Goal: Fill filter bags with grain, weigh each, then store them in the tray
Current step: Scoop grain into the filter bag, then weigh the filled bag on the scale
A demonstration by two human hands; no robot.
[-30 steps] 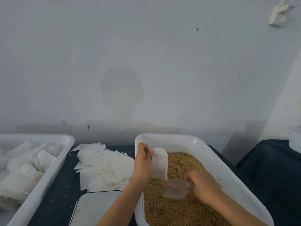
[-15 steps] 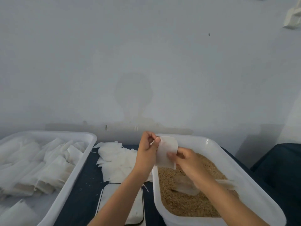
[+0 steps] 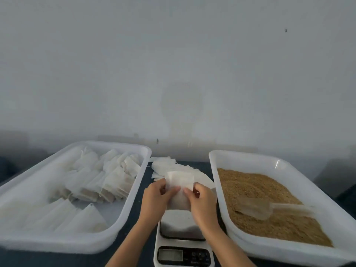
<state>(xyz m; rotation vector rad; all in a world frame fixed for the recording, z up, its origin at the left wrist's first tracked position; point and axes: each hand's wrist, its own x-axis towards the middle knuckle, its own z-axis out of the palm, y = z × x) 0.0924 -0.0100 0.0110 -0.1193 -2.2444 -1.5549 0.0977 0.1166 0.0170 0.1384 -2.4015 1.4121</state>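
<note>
Against a plain grey wall, left hand (image 3: 154,197) and right hand (image 3: 202,201) pinch a thin white filter bag (image 3: 179,182).

White filter bag (image 3: 180,182) upright at frame centre, above scale (image 3: 183,237). Filled bags (image 3: 107,180) in left tray (image 3: 77,241). Grain (image 3: 265,199) in right tub (image 3: 289,255).

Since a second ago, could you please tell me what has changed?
The right hand let go of the scoop, now lying in the grain, and joined the left hand on the bag, carried leftward over the scale. Left grip unchanged.
</note>
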